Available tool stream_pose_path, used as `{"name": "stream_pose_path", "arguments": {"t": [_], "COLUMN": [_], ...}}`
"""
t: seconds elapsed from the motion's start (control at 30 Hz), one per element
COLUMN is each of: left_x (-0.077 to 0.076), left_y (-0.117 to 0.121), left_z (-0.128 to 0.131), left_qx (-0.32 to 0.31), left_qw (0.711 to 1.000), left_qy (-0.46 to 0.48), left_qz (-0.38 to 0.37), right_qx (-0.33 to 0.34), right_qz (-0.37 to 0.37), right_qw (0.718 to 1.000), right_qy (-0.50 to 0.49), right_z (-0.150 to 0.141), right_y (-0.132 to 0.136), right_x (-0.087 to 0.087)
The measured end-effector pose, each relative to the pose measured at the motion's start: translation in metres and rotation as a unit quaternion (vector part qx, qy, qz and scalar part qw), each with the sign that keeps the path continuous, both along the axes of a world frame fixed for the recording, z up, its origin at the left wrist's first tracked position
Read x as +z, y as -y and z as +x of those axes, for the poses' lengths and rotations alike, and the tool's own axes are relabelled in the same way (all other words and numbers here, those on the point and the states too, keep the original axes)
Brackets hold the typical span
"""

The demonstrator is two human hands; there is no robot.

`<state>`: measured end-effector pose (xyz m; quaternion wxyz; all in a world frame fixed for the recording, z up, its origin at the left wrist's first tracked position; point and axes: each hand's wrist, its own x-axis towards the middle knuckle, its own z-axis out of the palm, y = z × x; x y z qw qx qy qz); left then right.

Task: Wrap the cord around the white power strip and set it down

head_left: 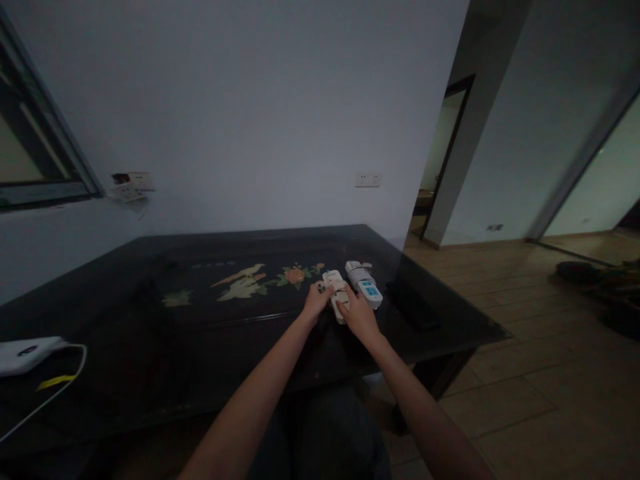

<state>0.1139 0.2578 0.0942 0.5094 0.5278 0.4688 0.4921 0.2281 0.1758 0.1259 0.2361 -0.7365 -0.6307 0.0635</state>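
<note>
A white power strip (pixel 339 312) lies on the dark table between my two hands, with what seems to be a light band or cord across its middle. My left hand (pixel 317 300) is closed at its left side, near a small pale piece with dark spots that may be a plug. From the right, my right hand (pixel 359 312) grips the same strip, fingers over its top. Just beyond that hand lies a second white power strip (pixel 371 291) with blue sockets, its grey cord wound round it.
The glossy black table (pixel 210 360) bears an inlaid bird-and-flower picture. A flat black object (pixel 413 305) lies at the right. At the left edge is a white device (pixel 30 353) with a cable and yellow tag. A wall socket (pixel 368 180) is behind.
</note>
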Motion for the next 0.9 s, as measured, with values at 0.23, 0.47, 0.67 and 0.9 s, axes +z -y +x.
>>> {"name": "stream_pose_path", "arguments": {"t": [0.23, 0.47, 0.67, 0.9], "left_x": [-0.004, -0.011, -0.013, -0.012], "left_y": [-0.002, -0.009, -0.019, -0.027], "left_z": [0.006, 0.013, 0.016, 0.008], "left_qx": [0.029, 0.063, 0.055, 0.039], "left_qw": [0.999, 0.997, 0.996, 0.991], "left_qy": [-0.004, -0.033, -0.067, -0.130], "left_qz": [-0.015, -0.026, -0.012, 0.015], "right_qx": [0.035, 0.024, 0.008, 0.012], "right_qz": [0.033, 0.061, 0.037, 0.035], "right_qw": [0.998, 0.996, 0.991, 0.983], "right_qy": [-0.031, 0.061, 0.125, 0.182], "right_z": [0.000, -0.008, -0.006, -0.004], "right_y": [0.011, 0.014, 0.007, -0.001], "right_x": [-0.015, -0.021, -0.012, -0.009]}}
